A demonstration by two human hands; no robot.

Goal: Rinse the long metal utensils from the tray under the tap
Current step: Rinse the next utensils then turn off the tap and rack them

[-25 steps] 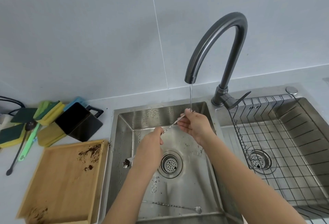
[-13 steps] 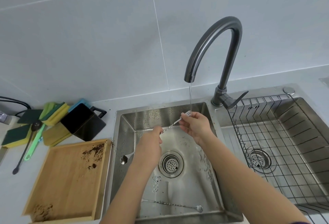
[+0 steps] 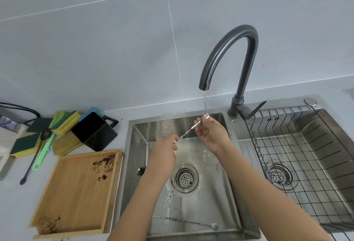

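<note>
A long twisted metal spoon slants across the left sink basin. My left hand grips its lower part. My right hand pinches its upper end, which sits in the thin stream of water from the dark curved tap. The spoon's dirty bowl shows just left of my left wrist. A second long twisted spoon lies flat on the basin floor near the front edge. The wooden tray on the counter at left holds only brown coffee grounds.
A wire rack fills the right basin. Sponges, a black container, a green brush and a black long-handled spoon lie on the counter behind the tray. The round drain sits mid-basin.
The camera has tilted so the scene sits a little lower. Both hands still hold the spoon under the stream, with its dirty bowl shifted slightly closer to my left wrist.
</note>
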